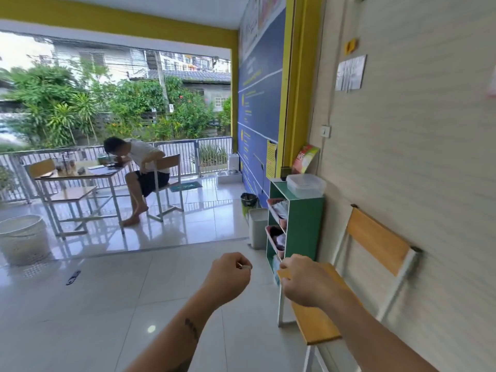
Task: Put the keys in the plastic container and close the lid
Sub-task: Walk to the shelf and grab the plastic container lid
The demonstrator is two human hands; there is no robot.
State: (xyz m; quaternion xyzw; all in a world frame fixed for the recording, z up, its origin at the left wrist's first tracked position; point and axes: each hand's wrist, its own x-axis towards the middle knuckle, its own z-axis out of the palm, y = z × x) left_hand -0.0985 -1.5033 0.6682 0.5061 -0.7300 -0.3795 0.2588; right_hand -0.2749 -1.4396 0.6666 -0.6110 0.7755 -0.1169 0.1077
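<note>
The clear plastic container (306, 185) stands on top of a green shelf unit (306, 224) against the right wall, with its lid on. My left hand (230, 276) is held out in a fist, low in the middle of the view. A small metal piece of the keys (243, 266) pokes out between its fingers. My right hand (304, 281) is beside it, fingers curled, with nothing visible in it. Both hands are well short of the container and below it.
A wooden chair (375, 264) with a white frame stands against the right wall, just in front of the shelf. A grey bin (258, 228) sits left of the shelf. A person sits at a table (80, 174) on the terrace. A white basket (22, 238) is at the far left.
</note>
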